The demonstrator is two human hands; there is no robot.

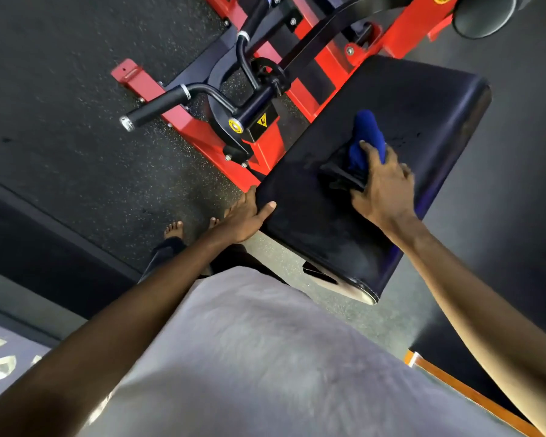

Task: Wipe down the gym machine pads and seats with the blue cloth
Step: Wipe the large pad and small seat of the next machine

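A large black padded seat of a red-framed gym machine fills the centre right. On its middle lies the bunched blue cloth, with a dark fold of fabric beside it. My right hand lies on top of the cloth, fingers spread and curled over it, pressing it to the pad. My left hand grips the pad's near left corner, thumb on top and fingers under the edge.
The red frame with black handlebars stands left of the pad on speckled rubber floor. A round black roller pad is at the top right. My bare feet are below the pad's corner. An orange-edged bench sits lower right.
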